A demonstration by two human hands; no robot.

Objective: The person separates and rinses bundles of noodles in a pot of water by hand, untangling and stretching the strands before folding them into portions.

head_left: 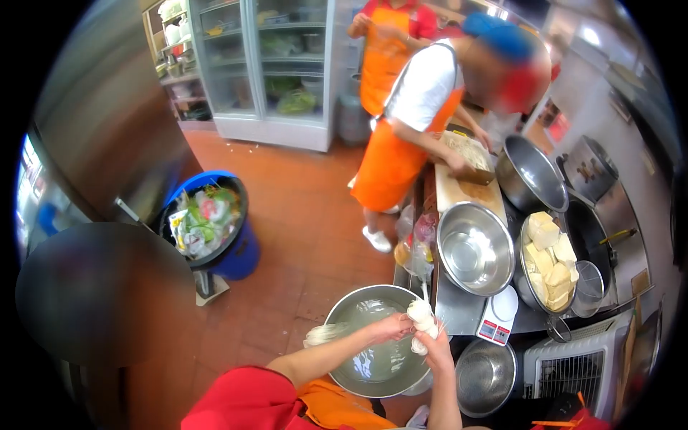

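My right hand [435, 344] is wrapped round a bundle of white strands [421, 315], which looks like dried noodles. The fingers of my left hand [392, 327] are closed at the bundle's left side; exactly what they pinch is too small to see. Both hands are above the right part of a large metal pot [349, 297] filled with clear liquid. A second pale bundle of strands [324, 335] lies at the pot's left rim.
A steel bowl [459, 222] and a scale [494, 328] stand on the counter to the right, near a bowl of yellowish blocks [548, 265]. A co-worker [408, 122] cuts at a board [459, 188]. A blue bin [236, 251] is on the left.
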